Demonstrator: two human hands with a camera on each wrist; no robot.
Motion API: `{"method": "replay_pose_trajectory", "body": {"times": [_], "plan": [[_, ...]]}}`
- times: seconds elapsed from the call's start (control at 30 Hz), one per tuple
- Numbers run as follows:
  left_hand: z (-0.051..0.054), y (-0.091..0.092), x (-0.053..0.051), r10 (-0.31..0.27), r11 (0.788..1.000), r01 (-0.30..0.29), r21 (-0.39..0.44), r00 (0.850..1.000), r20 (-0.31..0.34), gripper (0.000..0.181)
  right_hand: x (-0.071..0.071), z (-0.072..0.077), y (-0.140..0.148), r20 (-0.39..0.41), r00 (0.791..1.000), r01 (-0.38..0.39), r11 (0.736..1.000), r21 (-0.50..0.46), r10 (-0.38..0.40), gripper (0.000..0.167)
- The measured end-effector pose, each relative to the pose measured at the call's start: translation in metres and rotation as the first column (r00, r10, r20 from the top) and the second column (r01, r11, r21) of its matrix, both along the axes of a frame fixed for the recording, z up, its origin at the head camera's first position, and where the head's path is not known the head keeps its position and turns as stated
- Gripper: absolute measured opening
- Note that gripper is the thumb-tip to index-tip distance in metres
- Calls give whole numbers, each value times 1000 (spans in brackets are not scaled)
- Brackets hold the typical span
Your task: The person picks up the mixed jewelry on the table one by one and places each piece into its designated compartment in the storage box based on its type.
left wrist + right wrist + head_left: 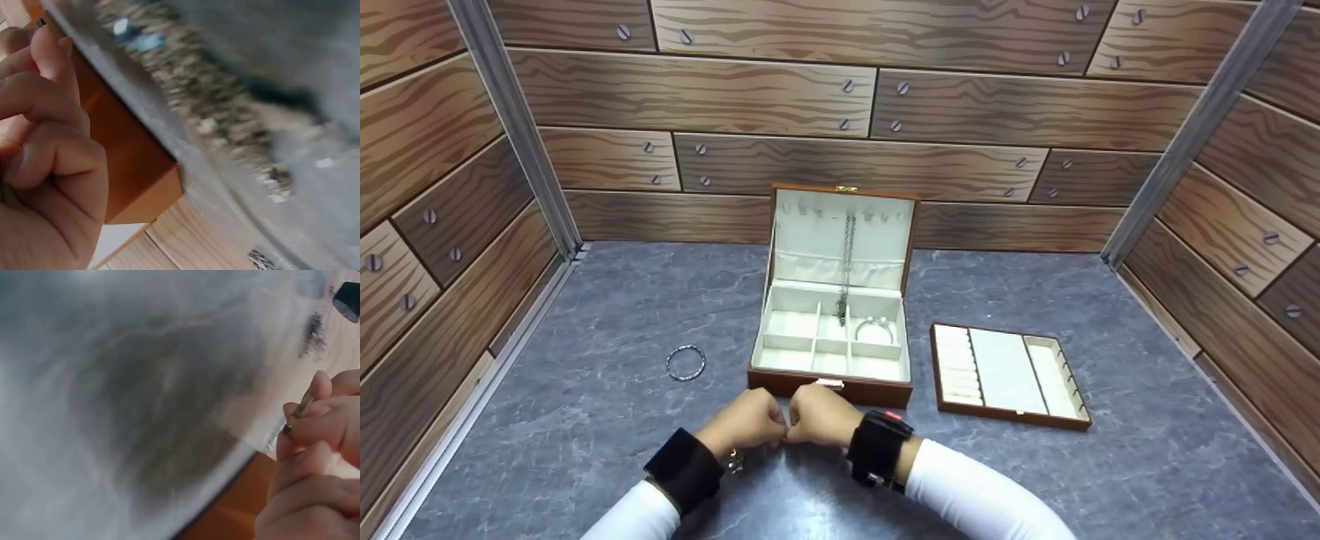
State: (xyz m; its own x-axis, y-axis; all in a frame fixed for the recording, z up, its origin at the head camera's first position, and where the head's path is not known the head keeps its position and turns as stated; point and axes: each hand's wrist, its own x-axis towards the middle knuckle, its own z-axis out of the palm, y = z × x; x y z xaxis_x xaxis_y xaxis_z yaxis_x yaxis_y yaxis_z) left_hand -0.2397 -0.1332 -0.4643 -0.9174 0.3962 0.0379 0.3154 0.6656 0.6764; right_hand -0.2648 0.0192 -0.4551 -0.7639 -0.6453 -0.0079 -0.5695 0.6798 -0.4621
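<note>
Pinching a slim gold-toned piece [302,406], left hand [746,420] and right hand [823,417] meet, fingers curled — before a smooth brown, white-lined box [877,394].

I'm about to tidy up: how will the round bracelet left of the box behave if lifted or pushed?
The bracelet holds an open loop, so it's probably fairly stiff. Its thin band suggests it's light. Lying flat on the tabletop, it would likely slide rather than roll.

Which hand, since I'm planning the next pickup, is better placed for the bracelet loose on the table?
Probably the left hand: the silvery bracelet lies left of the open box, nearer that hand. The right hand pinches a small gold-coloured piece.
</note>
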Motion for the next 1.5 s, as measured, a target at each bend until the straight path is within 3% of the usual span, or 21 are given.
{"method": "replay_pose_trajectory", "body": {"times": [0.23, 0.4, 0.63, 0.73, 0.87, 0.97, 1.03, 1.13, 1.3, 1.4, 1.5], "plan": [[14, 18, -7, 6, 995, -12, 100, 998, 55, 14, -3, 20, 32, 104, 995, 19, 993, -117, -7, 7], [18, 39, -12, -24, 991, 19, 132, 999, 31, 15, -7, 27, 59, 59, 998, -17, 987, -162, 27, 12], [19, 63, -18, -11, 990, 12, 142, 1000, -6, 15, -11, 27, 95, 28, 999, 22, 983, -182, -17, 11], [18, 72, -19, -37, 994, 38, 105, 999, -14, 15, -15, 28, 113, 40, 998, 61, 983, -172, -55, 10], [14, 88, -18, -124, 992, 125, 7, 990, -70, 15, -21, 33, 139, 71, 989, 141, 978, -155, -131, 8], [12, 105, -16, -186, 980, 175, -95, 975, -120, 18, -28, 37, 159, 37, 984, 176, 972, -157, -173, 9], [12, 118, -15, -199, 972, 181, -151, 974, -111, 20, -33, 40, 171, -16, 981, 189, 969, -161, -194, 11], [13, 142, -14, -158, 977, 148, -154, 986, -50, 23, -40, 41, 187, -66, 966, 238, 959, -155, -251, 12], [12, 180, -12, -29, 998, 33, -54, 997, 76, 16, -50, 35, 202, -68, 945, 310, 941, -137, -321, 12], [12, 200, -13, 16, 995, -11, -95, 998, 55, 17, -53, 31, 207, -69, 940, 322, 937, -137, -333, 12], [12, 218, -15, 76, 980, -71, -186, 997, 22, 20, -58, 28, 211, -93, 940, 315, 940, -130, -328, 11]]}}
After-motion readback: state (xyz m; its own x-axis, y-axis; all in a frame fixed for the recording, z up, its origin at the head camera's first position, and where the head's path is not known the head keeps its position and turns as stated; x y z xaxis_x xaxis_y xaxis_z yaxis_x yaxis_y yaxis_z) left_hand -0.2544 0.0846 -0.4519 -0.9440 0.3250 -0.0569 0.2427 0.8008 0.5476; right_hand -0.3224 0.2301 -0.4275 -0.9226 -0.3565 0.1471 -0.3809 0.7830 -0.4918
